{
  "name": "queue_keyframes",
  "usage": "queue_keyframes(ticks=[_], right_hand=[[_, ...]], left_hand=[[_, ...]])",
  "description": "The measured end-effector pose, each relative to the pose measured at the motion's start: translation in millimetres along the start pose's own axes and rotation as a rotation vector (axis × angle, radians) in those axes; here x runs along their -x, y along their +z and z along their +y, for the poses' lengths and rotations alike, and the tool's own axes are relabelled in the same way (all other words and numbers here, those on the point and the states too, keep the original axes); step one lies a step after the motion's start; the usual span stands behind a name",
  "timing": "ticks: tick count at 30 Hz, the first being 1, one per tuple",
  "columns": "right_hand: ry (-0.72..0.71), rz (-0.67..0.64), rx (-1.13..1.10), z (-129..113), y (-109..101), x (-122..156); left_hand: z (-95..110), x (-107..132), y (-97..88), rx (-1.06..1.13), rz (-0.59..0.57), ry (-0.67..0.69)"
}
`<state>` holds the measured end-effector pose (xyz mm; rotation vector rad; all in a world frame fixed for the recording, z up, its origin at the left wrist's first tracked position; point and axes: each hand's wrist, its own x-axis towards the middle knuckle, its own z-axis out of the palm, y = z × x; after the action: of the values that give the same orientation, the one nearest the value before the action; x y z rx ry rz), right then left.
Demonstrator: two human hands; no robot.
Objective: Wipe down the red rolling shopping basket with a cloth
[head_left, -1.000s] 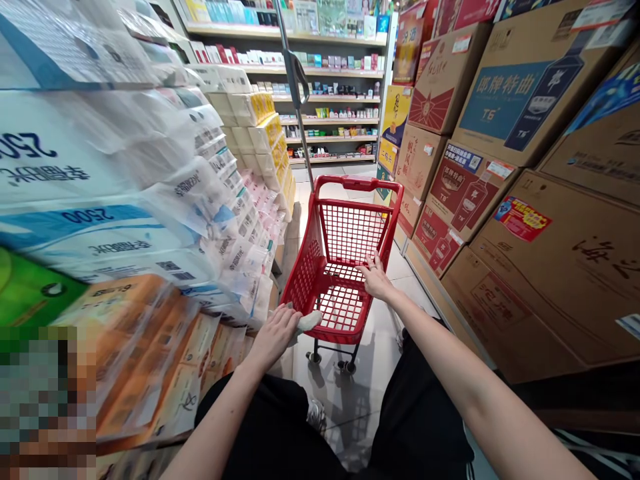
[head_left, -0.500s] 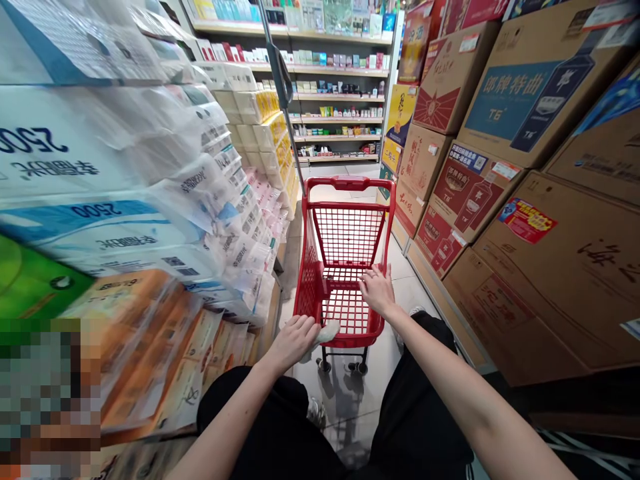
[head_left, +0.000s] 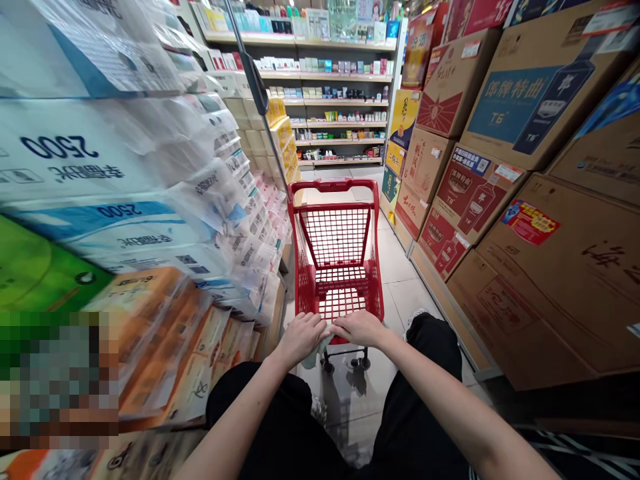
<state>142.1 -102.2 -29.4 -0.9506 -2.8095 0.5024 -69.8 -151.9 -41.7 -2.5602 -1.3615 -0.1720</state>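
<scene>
A small red shopping trolley (head_left: 379, 267) with a mesh basket stands in front of my knees, its handle (head_left: 334, 184) at the far end. Close to its near rim, my left hand (head_left: 301, 339) is closed on a crumpled pale cloth (head_left: 311, 359) that hangs below the fingers. From the right, my right hand (head_left: 361, 327) reaches across the near rim, its fingertips closed on the same cloth beside my left hand. Part of the cloth is hidden under both hands. No goods show in the basket.
Stacked packs of tissue paper (head_left: 150, 220) line the left, with orange packets (head_left: 150, 320) below. Cardboard cartons (head_left: 520, 100) rise on the right. Shelves of small goods (head_left: 345, 87) close the far end. A grey pole (head_left: 255, 83) rises from the trolley's far left corner.
My right hand has left the inside of the basket and come back to the cloth in my left hand. In view, the trolley sits slightly further left, its far end swung left.
</scene>
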Motion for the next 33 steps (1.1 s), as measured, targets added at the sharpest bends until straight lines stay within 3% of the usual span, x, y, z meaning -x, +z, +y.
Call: queue_keyframes(ticks=[3,8,12,16,22,27,33], right_hand=[[0.009,-0.036,0.002,-1,1,-6],[0.106,-0.092,-0.033,1,4,-19],[0.214,-0.100,-0.042,-1,7,-24],[0.228,-0.091,-0.103,-2,7,-21],[0.022,-0.011,-0.328,-21,6,-15],[0.017,-0.057,-0.124,-44,10,-21],[-0.018,-0.084,-0.008,-45,14,-23]], left_hand=[[-3,-1,1.1,0.070,0.010,-0.085],[-7,-6,1.3,0.171,-0.085,-0.206],[-2,0,-4.1,0.215,0.024,-0.280],[0,18,-14.8,0.267,0.050,-0.141],[-7,38,-17.7,0.167,0.008,0.014],[-5,39,-7.2,0.111,0.020,0.007],[4,34,-8.3,0.161,0.048,-0.018]])
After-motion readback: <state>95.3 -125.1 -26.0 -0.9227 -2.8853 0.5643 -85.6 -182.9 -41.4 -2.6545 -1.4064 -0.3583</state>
